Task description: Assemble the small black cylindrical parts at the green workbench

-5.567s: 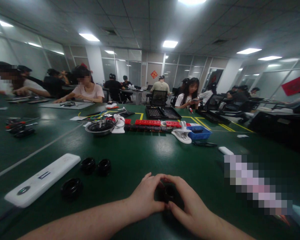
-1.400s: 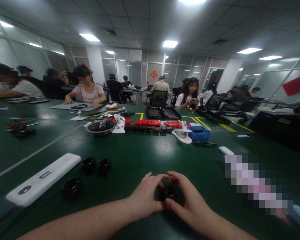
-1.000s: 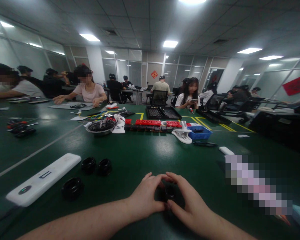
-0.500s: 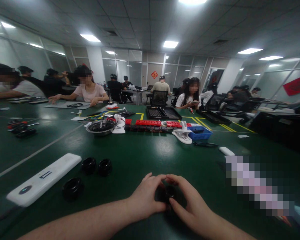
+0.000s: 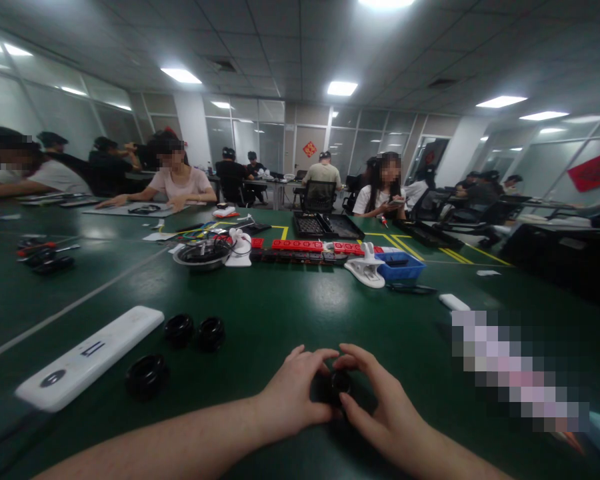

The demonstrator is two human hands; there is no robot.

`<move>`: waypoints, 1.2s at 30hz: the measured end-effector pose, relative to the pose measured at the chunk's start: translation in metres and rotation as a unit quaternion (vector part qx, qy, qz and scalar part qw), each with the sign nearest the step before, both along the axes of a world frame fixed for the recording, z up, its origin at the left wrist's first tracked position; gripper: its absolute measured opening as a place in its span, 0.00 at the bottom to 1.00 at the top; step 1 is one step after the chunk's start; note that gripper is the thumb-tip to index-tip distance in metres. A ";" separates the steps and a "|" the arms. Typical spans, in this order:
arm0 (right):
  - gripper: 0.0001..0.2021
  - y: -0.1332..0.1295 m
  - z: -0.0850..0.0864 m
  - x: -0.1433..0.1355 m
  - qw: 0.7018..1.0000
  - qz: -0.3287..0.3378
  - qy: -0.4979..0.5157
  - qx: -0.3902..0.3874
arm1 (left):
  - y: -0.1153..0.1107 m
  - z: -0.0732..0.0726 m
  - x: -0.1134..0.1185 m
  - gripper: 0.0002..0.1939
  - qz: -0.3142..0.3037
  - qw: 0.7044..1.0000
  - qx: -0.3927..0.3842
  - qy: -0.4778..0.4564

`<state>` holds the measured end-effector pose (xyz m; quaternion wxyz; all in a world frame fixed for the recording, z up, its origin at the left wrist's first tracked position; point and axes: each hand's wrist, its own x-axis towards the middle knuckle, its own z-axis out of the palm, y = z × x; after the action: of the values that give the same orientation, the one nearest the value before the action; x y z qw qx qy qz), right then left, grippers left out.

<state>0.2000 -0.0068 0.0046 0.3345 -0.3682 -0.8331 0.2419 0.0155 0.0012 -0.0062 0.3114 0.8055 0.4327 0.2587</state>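
Between my hands, low in the middle of the head view, sits a small black ring-shaped piece (image 5: 341, 383), partly hidden by my fingers. My left hand (image 5: 300, 387) curls around its left side, thumb at the near edge and fingers at the far edge. From the other side my right hand (image 5: 387, 403) cups the same piece, with its thumb against the near rim and its index finger arched over the far side. Three larger black round pieces with hollow middles lie to the left: one (image 5: 147, 377) nearer me, two (image 5: 179, 331) (image 5: 211, 333) farther off.
A white power strip (image 5: 93, 359) lies at left. Across the green table (image 5: 280, 313) stand a metal bowl of dark cables (image 5: 203, 253), a row of red blocks (image 5: 297, 245), a white clamp (image 5: 365, 270) and a blue bin (image 5: 403, 268). A pixelated object (image 5: 520, 370) lies at right. People sit beyond.
My right hand's index fingertip has lifted slightly and shifted right, showing more of the black ring-shaped piece's opening. My left hand stays nearly still.
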 end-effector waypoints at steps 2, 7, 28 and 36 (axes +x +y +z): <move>0.27 0.000 0.001 0.000 1.000 0.003 -0.012 -0.012 | 0.000 0.001 0.000 0.33 -0.002 1.000 0.000 -0.002; 0.28 0.002 0.001 -0.002 0.998 -0.022 -0.035 -0.044 | 0.000 -0.001 0.000 0.34 0.003 1.000 0.005 0.002; 0.20 0.003 0.005 -0.004 0.999 -0.028 -0.012 -0.017 | 0.001 -0.002 0.000 0.35 0.005 1.000 0.005 -0.007; 0.23 0.000 0.002 0.001 1.000 0.020 0.012 0.020 | 0.001 -0.002 -0.001 0.35 -0.002 1.000 0.003 -0.008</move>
<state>0.2007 -0.0065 0.0071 0.3469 -0.3421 -0.8407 0.2366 0.0149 0.0018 -0.0079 0.3135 0.8053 0.4275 0.2655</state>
